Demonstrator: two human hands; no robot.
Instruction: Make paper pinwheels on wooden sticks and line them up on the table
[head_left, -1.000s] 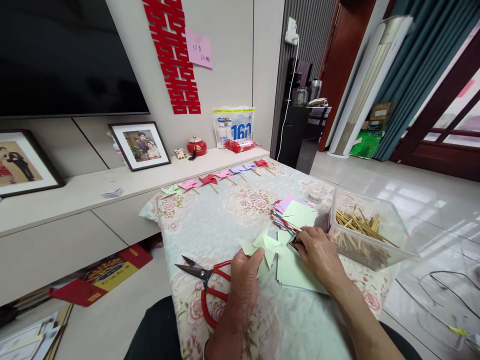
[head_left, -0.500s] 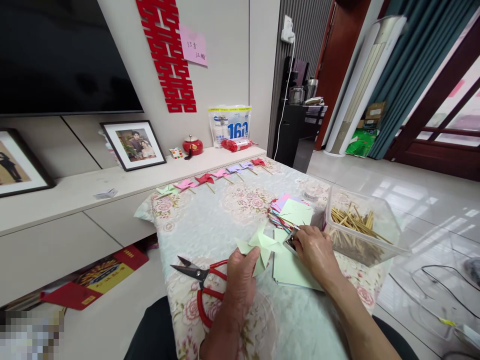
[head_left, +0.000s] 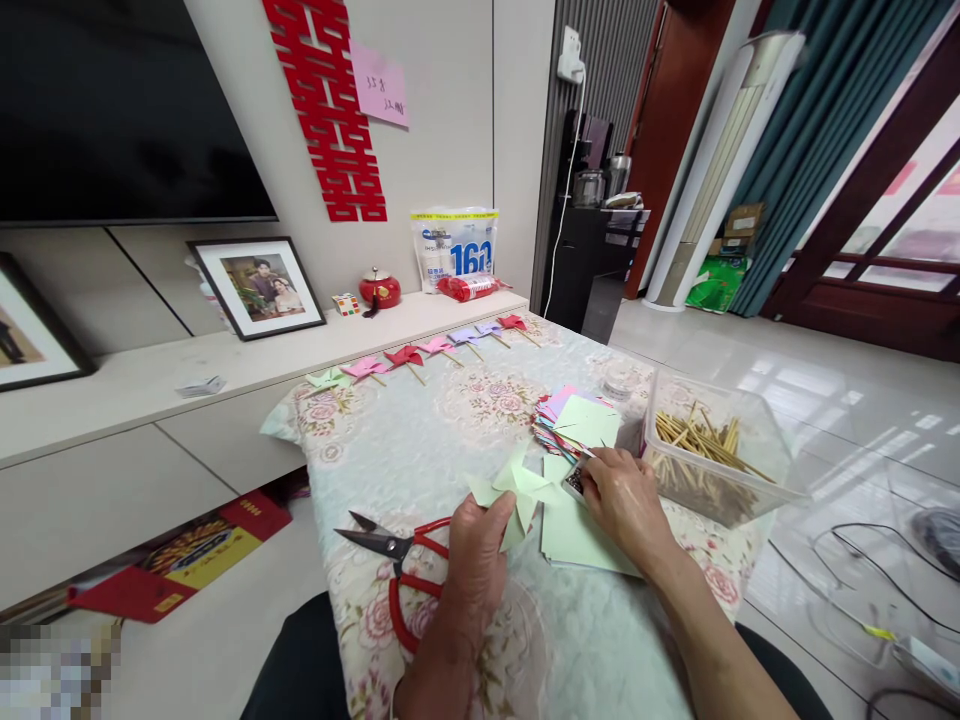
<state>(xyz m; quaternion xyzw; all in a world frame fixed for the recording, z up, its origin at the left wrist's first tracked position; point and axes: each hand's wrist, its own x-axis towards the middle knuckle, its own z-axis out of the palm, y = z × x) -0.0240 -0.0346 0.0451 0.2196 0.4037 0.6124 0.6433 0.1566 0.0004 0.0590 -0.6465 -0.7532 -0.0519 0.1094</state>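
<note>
Going left to right with the red-handled scissors (head_left: pixel 397 560) as my anchor: they lie open on the floral table (head_left: pixel 420 450), blades pointing away to the left. Just right of the handles, the left hand (head_left: pixel 476 555) has its fingers curled onto a pale green paper pinwheel (head_left: pixel 514 490), pinching the folded vanes together near the middle so they hold their shape. Further right of the scissors, the right hand (head_left: pixel 622 500) is closed around a small dark object (head_left: pixel 576 482) at its fingertips. It's too small to name, could be a little box or a tool. That hand rests on a loose green paper sheet (head_left: pixel 581 540) beside the pinwheel.

Beyond that, up and right from the scissors, sits a stack of coloured paper squares (head_left: pixel 574 420), then a clear plastic tub of wooden sticks (head_left: pixel 705 450). Way back across the table from the scissors, a row of finished pinwheels (head_left: pixel 420 355) lines the far edge.

My read: the folding looks done and this is the fastening step, centre held ready for fixing. I'd guess the next bit needs the left hand keeping that pinch steady while the right brings its piece to the hub, then a stick from the tub.
</note>
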